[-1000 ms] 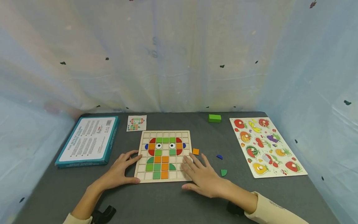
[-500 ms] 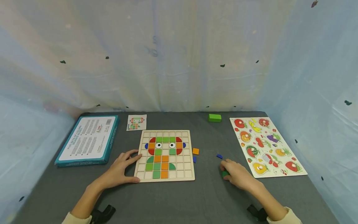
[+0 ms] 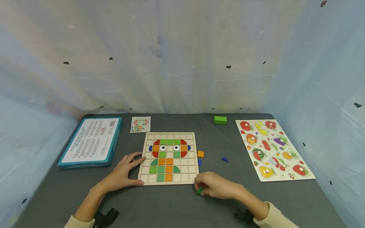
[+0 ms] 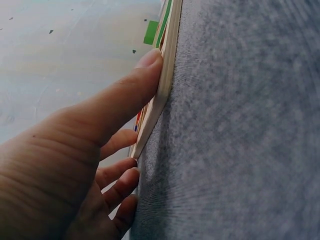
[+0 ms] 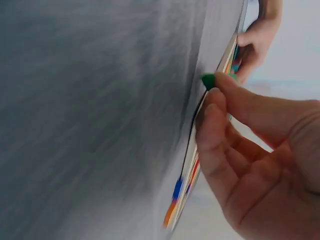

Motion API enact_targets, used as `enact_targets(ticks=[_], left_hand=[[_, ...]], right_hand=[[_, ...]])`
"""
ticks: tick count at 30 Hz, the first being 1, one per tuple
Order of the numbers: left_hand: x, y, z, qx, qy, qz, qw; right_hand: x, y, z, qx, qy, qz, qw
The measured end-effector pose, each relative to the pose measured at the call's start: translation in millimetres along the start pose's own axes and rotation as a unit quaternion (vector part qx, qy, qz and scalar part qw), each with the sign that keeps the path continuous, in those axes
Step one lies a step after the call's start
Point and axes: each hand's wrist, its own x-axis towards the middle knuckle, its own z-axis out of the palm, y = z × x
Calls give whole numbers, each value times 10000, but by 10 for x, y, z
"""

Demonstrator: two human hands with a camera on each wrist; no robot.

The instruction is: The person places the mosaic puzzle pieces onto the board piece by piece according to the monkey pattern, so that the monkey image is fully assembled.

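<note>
A square wooden grid board (image 3: 186, 173) lies on the dark table, bearing several coloured tiles in a figure with two round eyes. At its front left corner, my left hand (image 3: 124, 172) rests with thumb and fingers spread along the edges; the left wrist view shows the thumb (image 4: 145, 65) on the board's rim. My right hand (image 3: 215, 186) pinches a green quarter-circle tile (image 3: 200, 190) between thumb and fingers, just off the board's front right corner. The same green tile (image 5: 209, 81) shows at the fingertips in the right wrist view, partly covered.
Right of the board lie an orange square tile (image 3: 201, 154), a blue piece (image 3: 199, 162) and a blue half-round (image 3: 225, 159). Further off are a green block (image 3: 220, 120), a fruit puzzle board (image 3: 273, 150), a pattern card (image 3: 140, 124) and a teal-edged box (image 3: 91, 141).
My right hand has left the board's right side, picked up the green quarter-circle tile from the table, and carried it left to the board's corner. My left hand has stayed put.
</note>
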Motion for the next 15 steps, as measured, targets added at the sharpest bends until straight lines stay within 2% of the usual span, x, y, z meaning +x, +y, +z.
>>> enact_targets(ticks=[4, 6, 10, 15], left_hand=[[-4, 0, 0, -40, -54, -44, 10000], [-2, 3, 1, -70, -70, -57, 9999], [8, 10, 3, -101, -71, -31, 9999], [1, 6, -13, -60, -74, -29, 10000]], right_hand=[[256, -63, 49, 94, 149, -512, 9985], [354, -79, 60, 147, 287, -541, 9980], [432, -84, 64, 189, 469, -228, 9985], [291, -2, -42, 216, 211, 282, 9991]])
